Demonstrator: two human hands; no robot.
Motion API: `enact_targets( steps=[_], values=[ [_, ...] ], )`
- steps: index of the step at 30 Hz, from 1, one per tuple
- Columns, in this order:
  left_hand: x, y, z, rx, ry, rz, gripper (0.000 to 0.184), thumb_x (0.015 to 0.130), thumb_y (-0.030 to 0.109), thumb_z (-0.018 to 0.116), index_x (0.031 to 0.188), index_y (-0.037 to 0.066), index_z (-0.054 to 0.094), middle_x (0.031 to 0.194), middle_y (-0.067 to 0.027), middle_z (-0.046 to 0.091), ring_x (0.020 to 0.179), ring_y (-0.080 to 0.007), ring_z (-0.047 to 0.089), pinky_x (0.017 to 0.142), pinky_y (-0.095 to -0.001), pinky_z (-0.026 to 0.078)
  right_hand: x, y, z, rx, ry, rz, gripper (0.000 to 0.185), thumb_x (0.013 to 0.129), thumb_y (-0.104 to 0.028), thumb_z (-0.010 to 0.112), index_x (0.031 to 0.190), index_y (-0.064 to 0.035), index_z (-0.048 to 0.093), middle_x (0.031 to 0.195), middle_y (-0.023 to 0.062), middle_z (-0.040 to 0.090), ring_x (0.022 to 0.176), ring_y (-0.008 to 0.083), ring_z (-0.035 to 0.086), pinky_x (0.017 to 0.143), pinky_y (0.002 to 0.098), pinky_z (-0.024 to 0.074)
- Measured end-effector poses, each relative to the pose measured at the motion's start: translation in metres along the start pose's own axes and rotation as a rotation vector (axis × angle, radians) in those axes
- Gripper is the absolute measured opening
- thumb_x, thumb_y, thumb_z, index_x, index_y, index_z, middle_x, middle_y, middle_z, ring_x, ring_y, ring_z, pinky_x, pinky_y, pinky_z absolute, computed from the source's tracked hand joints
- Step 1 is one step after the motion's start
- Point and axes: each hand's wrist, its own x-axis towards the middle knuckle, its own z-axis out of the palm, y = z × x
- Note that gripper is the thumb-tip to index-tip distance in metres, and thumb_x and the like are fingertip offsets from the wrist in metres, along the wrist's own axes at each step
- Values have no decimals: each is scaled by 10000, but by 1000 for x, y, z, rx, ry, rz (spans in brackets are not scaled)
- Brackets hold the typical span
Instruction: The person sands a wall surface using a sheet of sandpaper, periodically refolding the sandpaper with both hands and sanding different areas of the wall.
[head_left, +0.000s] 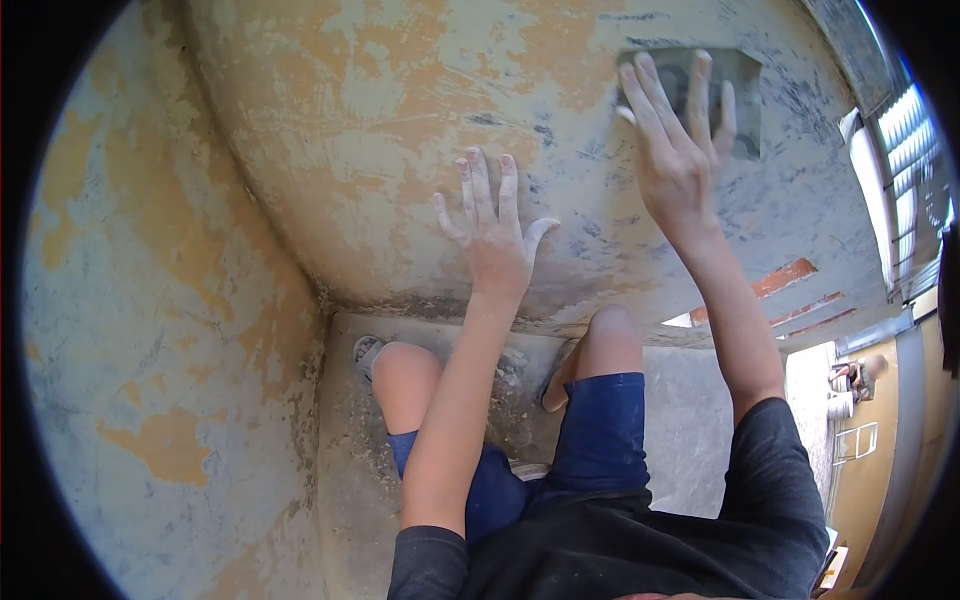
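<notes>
My right hand [682, 165] presses a dark grey-green sheet of sandpaper [745, 95] flat against the wall [350, 130], its fingers spread over the sheet and slightly blurred. Patches of worn yellow-orange paint and pale grey filler cover this wall, with dark smudges around the sandpaper. Lower and to the left, my left hand [492, 235] rests on the same wall with its fingers apart and nothing held. Pale dust coats the fingers of both hands.
A second patchy wall [150, 330] meets this one in a corner at left. Debris lies on the concrete floor [345, 440] around my feet. Reddish strips [785, 278] show low on the wall. Far right, a person [855, 380] is near a white bucket [840, 405] and a white metal frame [856, 442].
</notes>
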Motion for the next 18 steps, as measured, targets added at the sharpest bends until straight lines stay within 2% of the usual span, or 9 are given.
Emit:
enact_targets(
  steps=[3, 7, 10, 14, 16, 17, 18],
  values=[
    [-1, 2, 3, -20, 24, -18, 1169, 710, 622, 834, 1657, 128, 359, 1737, -242, 226, 1620, -363, 209, 1235, -685, 97, 42, -8, 5, 37, 72, -32, 516, 975, -232, 730, 1482, -185, 645, 1526, -3, 623, 1565, 348, 375, 1273, 513, 197],
    [-2, 4, -2, 1, 9, -20, 1162, 722, 607, 842, 1660, 128, 350, 1739, -238, 226, 1622, -358, 206, 1231, -681, 105, 28, -5, 8, 60, 104, -22, 512, 979, -230, 726, 1483, -194, 643, 1531, -15, 620, 1567, 343, 373, 1274, 518, 198],
    [-1, 0, -3, 26, 15, -17, 1158, 730, 606, 841, 1661, 128, 346, 1741, -233, 226, 1623, -354, 208, 1229, -681, 107, -1, -3, 7, -24, 19, 36, 503, 953, -303, 740, 1447, -236, 675, 1532, -64, 616, 1561, 303, 394, 1259, 548, 239],
    [1, 3, 1, -41, 43, -28, 1141, 738, 607, 837, 1658, 140, 351, 1745, -220, 222, 1621, -348, 216, 1227, -688, 106, 38, -1, 1, -32, 42, 6, 553, 916, -312, 759, 1456, -235, 668, 1531, -59, 616, 1564, 314, 389, 1267, 546, 240],
    [0, 4, -1, -28, 30, -27, 1135, 738, 609, 835, 1655, 141, 356, 1745, -218, 221, 1619, -349, 219, 1226, -689, 112, 65, -8, -7, 53, 75, -5, 470, 945, -212, 735, 1399, -98, 687, 1548, 53, 601, 1563, 397, 368, 1247, 587, 259],
    [1, 5, -2, -7, 27, -34, 1130, 739, 611, 832, 1652, 142, 360, 1746, -216, 220, 1618, -350, 222, 1226, -689, 118, 52, -5, 18, 35, 186, -33, 498, 940, -228, 756, 1430, -164, 691, 1505, -7, 642, 1573, 356, 360, 1265, 513, 224],
    [0, 6, -3, -11, 31, -32, 1130, 739, 611, 832, 1652, 142, 360, 1746, -216, 220, 1618, -350, 222, 1226, -689, 118, 38, -5, 20, 30, 187, -35, 498, 940, -228, 756, 1430, -164, 691, 1505, -7, 642, 1573, 356, 360, 1265, 513, 224]
  ],
)
